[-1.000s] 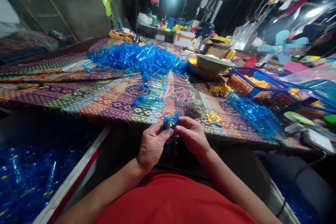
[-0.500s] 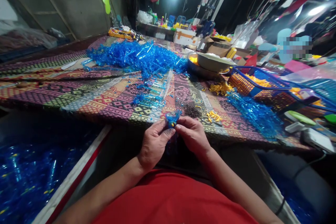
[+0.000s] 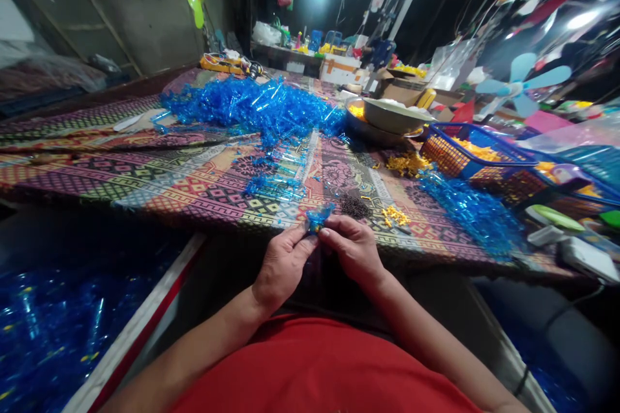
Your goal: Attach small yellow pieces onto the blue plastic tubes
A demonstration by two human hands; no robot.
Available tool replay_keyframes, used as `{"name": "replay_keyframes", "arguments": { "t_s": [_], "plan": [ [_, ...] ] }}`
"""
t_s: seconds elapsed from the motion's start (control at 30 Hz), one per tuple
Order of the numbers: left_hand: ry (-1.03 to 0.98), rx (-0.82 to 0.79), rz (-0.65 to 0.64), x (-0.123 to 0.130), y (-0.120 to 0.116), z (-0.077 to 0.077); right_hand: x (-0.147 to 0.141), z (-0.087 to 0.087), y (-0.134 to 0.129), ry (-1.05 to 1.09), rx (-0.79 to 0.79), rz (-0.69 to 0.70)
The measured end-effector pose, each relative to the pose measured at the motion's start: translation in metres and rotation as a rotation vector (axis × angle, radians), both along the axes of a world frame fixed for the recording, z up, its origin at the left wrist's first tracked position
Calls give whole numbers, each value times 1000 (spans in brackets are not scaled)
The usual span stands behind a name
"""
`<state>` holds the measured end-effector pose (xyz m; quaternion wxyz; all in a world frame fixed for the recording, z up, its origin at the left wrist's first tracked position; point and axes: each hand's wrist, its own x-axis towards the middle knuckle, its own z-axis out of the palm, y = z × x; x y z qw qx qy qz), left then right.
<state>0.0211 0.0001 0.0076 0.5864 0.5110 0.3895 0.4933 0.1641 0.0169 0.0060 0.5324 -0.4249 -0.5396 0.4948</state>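
Observation:
Both hands meet at the table's front edge around a clear blue plastic piece (image 3: 318, 215) with a small yellow part in it. My left hand (image 3: 283, 264) pinches it from the left between thumb and fingers. From the other side, my right hand (image 3: 353, 248) has thumb and forefinger closed on it near the yellow part. The fingers hide much of the piece. Just beyond the right hand lie a pile of small dark parts (image 3: 355, 205) and a little heap of yellow pegs (image 3: 394, 215).
A big heap of blue plastic pieces (image 3: 252, 103) covers the back of the patterned cloth (image 3: 184, 174). To the right are more blue pieces (image 3: 472, 213), blue baskets (image 3: 479, 148) of yellow parts and a bowl (image 3: 394, 115). A bin of blue pieces (image 3: 43, 329) stands lower left.
The blue piece has tilted slightly between my fingers, and both hands have shifted a little. The things on the table stay where they were.

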Motion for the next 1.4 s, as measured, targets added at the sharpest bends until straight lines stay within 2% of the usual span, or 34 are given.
{"name": "replay_keyframes", "arguments": {
  "t_s": [0.2, 0.37, 0.53, 0.73, 0.97, 1.1, 1.2, 1.4],
  "plan": [
    [14, 18, 37, 0, 0, -5, 3, -4, -1, 80, -76, 26],
    [135, 245, 104, 3, 2, -7, 5, -2, -3, 5, -7, 26],
    [191, 332, 136, 3, 3, -9, 5, -3, -2, -35, 49, 38],
    [300, 451, 92, -1, 3, -5, 3, -4, -2, -27, 78, 49],
    [284, 381, 53, -3, 5, -9, 2, 1, -1, -152, 114, 1],
    [241, 285, 28, -3, 2, -12, 4, 2, 0, -174, 90, 42],
    [226, 305, 42, -2, -1, -12, 4, 4, -2, -202, 85, 66],
    [269, 345, 49, -1, 2, -11, 0, 5, -4, -200, 59, 8]
  ]
}}
